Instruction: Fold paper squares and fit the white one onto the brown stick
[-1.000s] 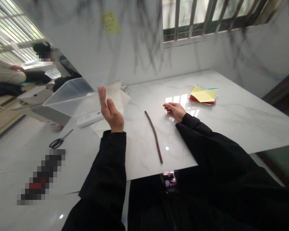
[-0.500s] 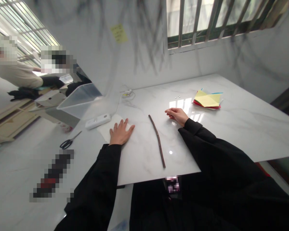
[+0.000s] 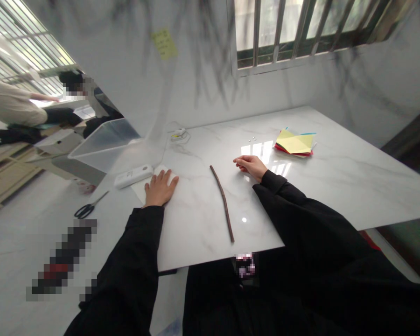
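Observation:
My left hand [image 3: 159, 188] lies flat, fingers spread, on a white sheet of paper [image 3: 142, 189] near the table's left side. To its right a thin brown twig [image 3: 222, 201] rests on the white marble table [image 3: 336, 177]. My right hand [image 3: 249, 164] sits on the table just right of the twig's far end, fingers loosely curled, with nothing visible in it. Both arms wear black sleeves.
A stack of coloured paper [image 3: 294, 143] lies at the back right. A white remote-like device [image 3: 133, 176], black scissors [image 3: 88, 208] and a clear plastic box [image 3: 105, 144] are at the left. A small corded item [image 3: 178, 135] is by the wall. Other people are at the far left.
My left hand, raised upright with the paper a second ago, has come down flat onto the paper on the table. My right hand has stayed where it was.

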{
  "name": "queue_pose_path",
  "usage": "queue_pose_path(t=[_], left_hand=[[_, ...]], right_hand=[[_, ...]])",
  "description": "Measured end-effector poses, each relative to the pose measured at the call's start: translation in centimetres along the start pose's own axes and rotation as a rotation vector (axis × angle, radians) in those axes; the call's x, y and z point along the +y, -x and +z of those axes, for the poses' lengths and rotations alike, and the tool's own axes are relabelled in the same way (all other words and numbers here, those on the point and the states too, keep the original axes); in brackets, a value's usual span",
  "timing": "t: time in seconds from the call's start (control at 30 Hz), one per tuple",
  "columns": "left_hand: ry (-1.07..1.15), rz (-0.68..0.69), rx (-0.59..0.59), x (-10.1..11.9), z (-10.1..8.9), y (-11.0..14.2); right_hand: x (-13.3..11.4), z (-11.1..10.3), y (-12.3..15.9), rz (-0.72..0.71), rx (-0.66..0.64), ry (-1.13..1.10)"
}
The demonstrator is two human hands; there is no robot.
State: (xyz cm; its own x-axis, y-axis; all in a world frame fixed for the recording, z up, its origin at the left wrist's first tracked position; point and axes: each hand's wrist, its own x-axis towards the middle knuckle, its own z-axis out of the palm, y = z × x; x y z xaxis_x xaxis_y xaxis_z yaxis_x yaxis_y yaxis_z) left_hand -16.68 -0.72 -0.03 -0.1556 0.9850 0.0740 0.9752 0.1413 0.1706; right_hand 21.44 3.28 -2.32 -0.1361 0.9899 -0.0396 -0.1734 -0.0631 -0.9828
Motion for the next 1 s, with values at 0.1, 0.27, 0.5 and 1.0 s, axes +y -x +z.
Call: queue_pose_path(t=[0.1,0.27,0.5,1.0], left_hand=[[0.01,-0.008,0.023,0.2,0.0,0.0],[0.089,0.078,0.206,2.5,-0.6,0.2],[0.485,0.219,0.525,11.8,-1.5,0.5],[0.737,0.136,0.468,15.0,1.8,3.1]], right_hand=[[0.0,0.0,0.0,0.007,0.001,0.008],[-0.1,0.1,0.0,-0.001,-0.003,0.01],[0.5,-0.2,-0.2,-0.057,0.009,0.043],[-2.4,-7.4,-0.8,-0.6,0.496,0.936]])
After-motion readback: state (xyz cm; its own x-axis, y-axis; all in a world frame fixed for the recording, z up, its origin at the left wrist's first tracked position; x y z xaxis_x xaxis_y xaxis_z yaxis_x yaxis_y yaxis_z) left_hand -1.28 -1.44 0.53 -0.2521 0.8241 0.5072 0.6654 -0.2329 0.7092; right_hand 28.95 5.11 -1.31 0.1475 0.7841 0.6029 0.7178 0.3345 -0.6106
